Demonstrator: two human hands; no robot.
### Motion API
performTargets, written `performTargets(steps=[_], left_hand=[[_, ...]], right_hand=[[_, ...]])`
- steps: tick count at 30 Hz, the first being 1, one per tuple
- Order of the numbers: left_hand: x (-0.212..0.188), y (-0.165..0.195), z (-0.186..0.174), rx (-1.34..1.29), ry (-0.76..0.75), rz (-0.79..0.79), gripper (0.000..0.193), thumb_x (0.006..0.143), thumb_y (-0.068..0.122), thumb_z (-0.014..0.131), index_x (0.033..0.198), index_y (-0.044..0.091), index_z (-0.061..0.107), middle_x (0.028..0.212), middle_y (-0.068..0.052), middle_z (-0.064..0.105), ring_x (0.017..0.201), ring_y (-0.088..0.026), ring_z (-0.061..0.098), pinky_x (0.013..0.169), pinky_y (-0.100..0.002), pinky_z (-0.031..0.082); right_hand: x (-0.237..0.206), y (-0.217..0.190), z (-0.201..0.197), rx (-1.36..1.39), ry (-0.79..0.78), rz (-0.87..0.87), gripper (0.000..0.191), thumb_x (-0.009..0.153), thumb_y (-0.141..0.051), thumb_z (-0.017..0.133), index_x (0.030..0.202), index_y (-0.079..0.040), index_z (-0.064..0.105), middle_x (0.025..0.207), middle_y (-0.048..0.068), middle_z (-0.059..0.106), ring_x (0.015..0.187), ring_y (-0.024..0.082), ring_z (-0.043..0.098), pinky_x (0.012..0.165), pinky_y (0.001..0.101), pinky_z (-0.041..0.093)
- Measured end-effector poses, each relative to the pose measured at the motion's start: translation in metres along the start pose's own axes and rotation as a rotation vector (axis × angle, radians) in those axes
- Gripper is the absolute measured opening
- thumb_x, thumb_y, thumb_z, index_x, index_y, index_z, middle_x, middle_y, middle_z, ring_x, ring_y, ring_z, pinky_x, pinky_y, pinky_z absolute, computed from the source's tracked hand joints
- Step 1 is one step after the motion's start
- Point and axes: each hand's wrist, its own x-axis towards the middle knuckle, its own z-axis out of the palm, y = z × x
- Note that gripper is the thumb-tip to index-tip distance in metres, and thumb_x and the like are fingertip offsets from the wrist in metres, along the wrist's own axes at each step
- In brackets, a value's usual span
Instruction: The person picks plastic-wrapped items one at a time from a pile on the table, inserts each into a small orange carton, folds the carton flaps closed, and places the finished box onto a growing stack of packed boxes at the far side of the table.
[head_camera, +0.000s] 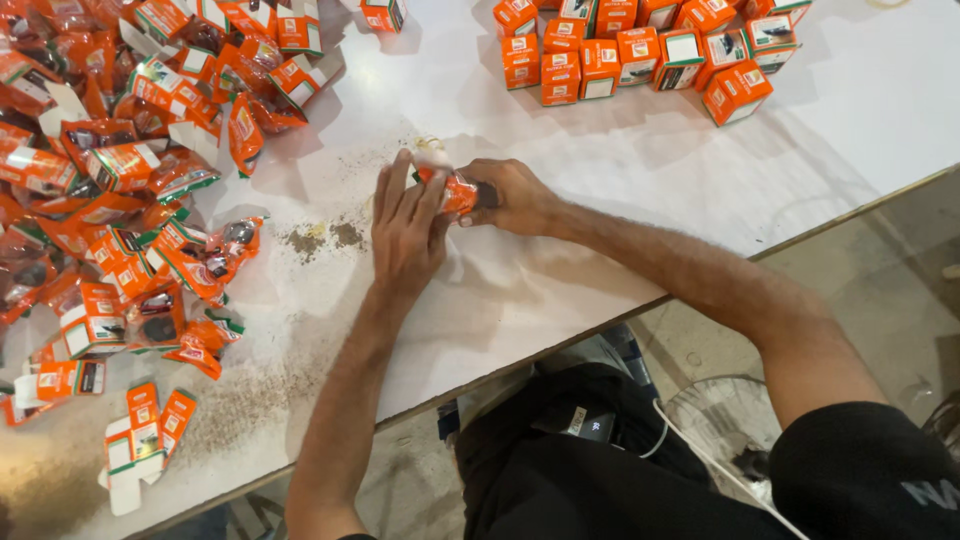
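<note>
Both my hands meet near the middle of a white table (620, 190). My left hand (405, 230) has its fingers spread over a small orange carton (458, 192) with a white flap at its upper end. From the right, my right hand (512, 195) grips the other end of the same carton, where something dark shows at the opening. The carton lies just above the table surface.
A big heap of flat orange cartons and plastic-wrapped parts (110, 170) covers the table's left side. Rows of closed orange boxes (630, 50) stand at the top right. Brown dust (325, 237) lies left of my hands. The table edge runs diagonally below my forearms.
</note>
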Motion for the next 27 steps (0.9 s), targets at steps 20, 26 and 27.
performTargets(steps=[20,26,27], left_hand=[[-0.001,-0.036,0.059,-0.793,0.132,-0.882,0.016,0.091,-0.004,0.067,0.086,-0.002,0.051,0.084,-0.003,0.06,0.076,-0.009,0.062,0.06,-0.027,0.055],[-0.007,-0.043,0.039,-1.107,-0.059,-0.975,0.015,0.086,0.0,0.069,0.09,0.004,0.055,0.081,-0.006,0.061,0.06,-0.014,0.061,0.048,-0.031,0.051],[-0.008,-0.045,0.033,-1.241,-0.033,-1.013,0.008,0.088,0.006,0.065,0.094,0.002,0.06,0.083,-0.008,0.064,0.06,-0.014,0.062,0.052,-0.031,0.055]], right_hand=[[-0.007,-0.01,0.003,0.118,0.038,0.058,0.066,0.084,-0.013,0.083,0.14,-0.008,0.048,0.123,0.014,0.072,0.112,0.034,0.07,0.091,0.0439,0.056],[-0.007,-0.009,0.005,-0.188,0.038,-0.135,0.052,0.084,-0.009,0.081,0.133,-0.007,0.063,0.129,0.02,0.067,0.113,0.042,0.065,0.091,0.0488,0.054],[-0.007,-0.009,0.004,-0.2,0.025,-0.121,0.051,0.084,-0.009,0.079,0.132,-0.006,0.064,0.129,0.02,0.067,0.112,0.042,0.065,0.091,0.0488,0.054]])
